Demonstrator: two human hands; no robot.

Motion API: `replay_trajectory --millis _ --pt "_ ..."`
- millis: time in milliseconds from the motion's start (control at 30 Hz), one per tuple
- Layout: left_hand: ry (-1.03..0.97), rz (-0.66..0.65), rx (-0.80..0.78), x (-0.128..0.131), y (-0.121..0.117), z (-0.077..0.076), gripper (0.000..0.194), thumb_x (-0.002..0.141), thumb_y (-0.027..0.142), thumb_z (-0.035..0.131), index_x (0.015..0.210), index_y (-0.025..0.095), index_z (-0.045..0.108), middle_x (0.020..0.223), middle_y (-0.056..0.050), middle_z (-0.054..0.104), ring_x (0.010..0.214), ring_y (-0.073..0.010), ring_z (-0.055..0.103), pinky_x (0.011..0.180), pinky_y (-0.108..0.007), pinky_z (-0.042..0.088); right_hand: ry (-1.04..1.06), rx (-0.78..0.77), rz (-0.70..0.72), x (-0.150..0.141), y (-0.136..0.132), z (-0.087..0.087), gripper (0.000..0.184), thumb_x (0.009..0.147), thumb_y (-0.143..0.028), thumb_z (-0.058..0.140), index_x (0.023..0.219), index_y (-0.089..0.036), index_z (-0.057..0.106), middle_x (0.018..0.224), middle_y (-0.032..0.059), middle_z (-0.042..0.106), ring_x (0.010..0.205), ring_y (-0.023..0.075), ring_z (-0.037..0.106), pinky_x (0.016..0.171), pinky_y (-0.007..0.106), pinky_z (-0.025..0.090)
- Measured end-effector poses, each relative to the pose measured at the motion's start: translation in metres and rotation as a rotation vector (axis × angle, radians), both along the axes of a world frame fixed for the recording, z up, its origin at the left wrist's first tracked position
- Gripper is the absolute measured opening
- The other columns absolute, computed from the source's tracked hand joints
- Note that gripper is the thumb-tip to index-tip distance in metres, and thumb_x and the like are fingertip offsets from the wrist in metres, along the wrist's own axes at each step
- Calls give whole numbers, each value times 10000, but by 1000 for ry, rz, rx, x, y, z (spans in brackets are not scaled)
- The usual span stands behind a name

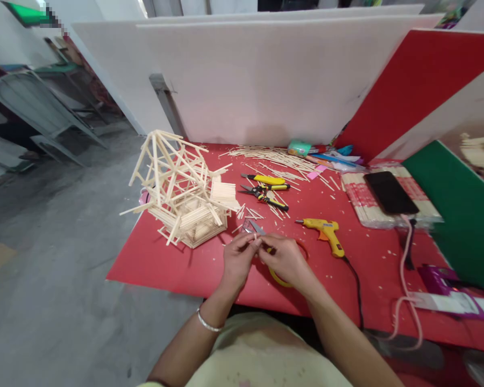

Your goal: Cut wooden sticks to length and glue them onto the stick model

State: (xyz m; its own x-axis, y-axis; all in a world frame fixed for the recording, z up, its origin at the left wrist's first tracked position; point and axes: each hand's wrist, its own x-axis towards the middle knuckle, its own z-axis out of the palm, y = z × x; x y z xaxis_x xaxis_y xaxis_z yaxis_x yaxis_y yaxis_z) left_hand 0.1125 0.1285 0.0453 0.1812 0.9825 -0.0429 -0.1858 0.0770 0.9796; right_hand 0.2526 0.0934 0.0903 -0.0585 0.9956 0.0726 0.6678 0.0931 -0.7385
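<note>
The left hand and right hand meet, fingertips pinched together on one small pale piece, above the red tabletop near its front edge. One stick model overhangs the left edge; one snips and one glue gun lie beyond, with bare room front-left.

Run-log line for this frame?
left hand + right hand: fingertips together on small pale piece | stick model: table's left side | glue gun: lying right of hands
</note>
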Motion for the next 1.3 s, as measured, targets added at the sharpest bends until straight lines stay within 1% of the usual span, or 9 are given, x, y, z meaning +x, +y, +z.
replay_trajectory --millis 100,200,367,500,633,800,1100,1200,1300 --pt "21 42 -80 -8 -2 -1 292 817 438 742 933 172 773 777 -22 674 580 -85 558 526 -191 484 -203 -47 -59 8 -19 -7 275 973 -315 493 1116 -212 704 1037 79 721 914 192 658 817 276 480" --pt "84 66 -149 -19 -1 -1 360 800 458 751 1007 165 764 580 35 572 467 -68 464 444 -175 402 -557 -135 -135 22 -38 -17 470 886 -269 588 1350 -200 588 1240 149 643 1121 285 601 881 338 476" --pt "144 70 -79 -25 1 2 339 755 404 795 1002 173 767 610 34 615 502 -72 508 485 -181 425 -751 -234 -103 38 -49 -29 673 828 -131 523 1494 -143 427 1149 176 651 991 276 635 793 325 473" --pt "58 17 -131 -24 1 2 348 796 451 757 986 161 739 662 12 651 494 -67 514 476 -184 427 -707 -208 -142 51 -47 -28 697 822 -169 537 1503 -113 401 1105 160 696 1019 299 627 826 355 474" --pt "111 8 -120 -25 0 5 326 817 443 736 1001 175 750 713 -5 687 519 -82 539 497 -197 446 -509 -110 -180 58 -51 -28 672 869 -400 595 1474 -148 446 1113 142 701 1002 299 629 880 404 481" --pt "256 20 118 -22 0 13 147 814 308 727 901 208 792 899 -52 757 843 -182 679 816 -288 534 -177 -34 -197 41 -59 -18 739 770 -513 734 1401 -214 491 1267 135 637 1123 292 614 942 401 496" --pt "306 -38 294 -25 0 20 185 828 171 623 872 221 796 925 -59 761 893 -213 687 868 -335 534 -289 -77 -66 24 -47 5 569 867 -524 650 1354 -238 583 1088 118 670 955 268 670 820 353 516" --pt "266 -61 198 -27 0 22 116 829 233 670 851 202 780 899 -56 758 838 -192 685 782 -297 548 -253 -87 -59 24 -46 4 547 872 -517 646 1346 -249 591 1094 108 681 955 254 669 817 330 505" --pt "41 -113 -131 -25 3 22 188 793 346 744 887 184 728 770 -19 725 534 -93 570 464 -193 430 -107 -140 -53 25 -47 4 519 881 -517 637 1325 -252 603 1023 72 702 834 205 659 741 284 493"
